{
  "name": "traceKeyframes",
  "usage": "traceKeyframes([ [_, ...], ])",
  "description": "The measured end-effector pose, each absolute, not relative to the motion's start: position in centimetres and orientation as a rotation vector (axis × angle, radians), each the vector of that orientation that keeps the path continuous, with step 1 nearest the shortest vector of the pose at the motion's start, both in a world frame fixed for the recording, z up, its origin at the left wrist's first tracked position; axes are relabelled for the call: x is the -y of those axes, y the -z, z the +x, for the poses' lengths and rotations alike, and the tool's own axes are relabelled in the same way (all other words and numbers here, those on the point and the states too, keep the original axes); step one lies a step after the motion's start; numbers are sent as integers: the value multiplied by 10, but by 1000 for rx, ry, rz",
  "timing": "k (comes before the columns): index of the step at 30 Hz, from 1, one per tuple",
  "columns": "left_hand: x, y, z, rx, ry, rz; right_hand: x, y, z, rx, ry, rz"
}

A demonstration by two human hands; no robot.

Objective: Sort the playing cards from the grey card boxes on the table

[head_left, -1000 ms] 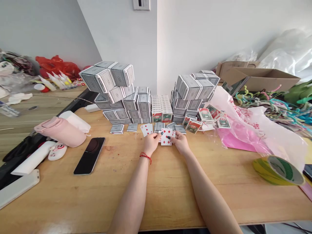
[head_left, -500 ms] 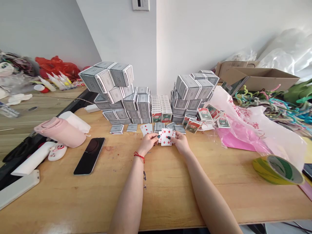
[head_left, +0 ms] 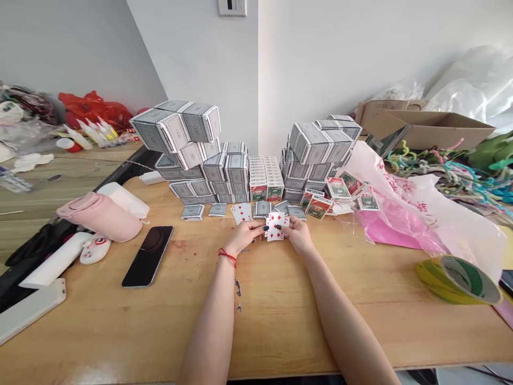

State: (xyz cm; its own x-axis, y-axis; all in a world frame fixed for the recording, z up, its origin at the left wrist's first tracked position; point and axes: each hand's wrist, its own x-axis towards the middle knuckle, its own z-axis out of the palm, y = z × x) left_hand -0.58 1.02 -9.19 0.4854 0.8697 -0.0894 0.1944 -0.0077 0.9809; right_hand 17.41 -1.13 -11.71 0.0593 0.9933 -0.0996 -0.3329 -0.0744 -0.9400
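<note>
Between my hands, just above the table, are a few playing cards (head_left: 275,220), face up with a five of diamonds in front. My left hand (head_left: 244,235) pinches their left edge, thumb on top. My right hand (head_left: 297,233) grips the right side, where part of another card shows behind. Face-up diamond cards (head_left: 241,212) lie on the table just beyond my left hand. Small face-down card piles (head_left: 263,208) sit in a row behind the held cards. Stacked boxes made of grey-backed cards (head_left: 236,174) rise on the left, and similar stacked boxes (head_left: 310,143) on the right.
Boxed card decks (head_left: 266,179) stand between the stacks; loose decks (head_left: 318,207) lie to their right. A phone (head_left: 147,256) and pink bottle (head_left: 102,216) are at left. Yellow tape (head_left: 435,278), plastic bags (head_left: 404,208) and an open carton (head_left: 436,128) are at right.
My left hand has moved slightly right along the held cards. The card that stuck out at the left now sits mostly behind the five of diamonds.
</note>
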Motion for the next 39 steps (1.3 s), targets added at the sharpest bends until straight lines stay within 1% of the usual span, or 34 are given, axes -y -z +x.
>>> traceKeyframes([
  [6,-9,89,4,-882,-736,1469,12,119,173,905,-1312,-1119],
  [17,-7,85,8,-1176,-721,1558,13,119,172,932,-1299,-1157],
  [27,-8,87,10,-1286,-714,1470,14,113,173,912,-1339,-1133],
  [39,-11,90,11,-1269,-770,1482,13,113,173,843,-1367,-1160],
])
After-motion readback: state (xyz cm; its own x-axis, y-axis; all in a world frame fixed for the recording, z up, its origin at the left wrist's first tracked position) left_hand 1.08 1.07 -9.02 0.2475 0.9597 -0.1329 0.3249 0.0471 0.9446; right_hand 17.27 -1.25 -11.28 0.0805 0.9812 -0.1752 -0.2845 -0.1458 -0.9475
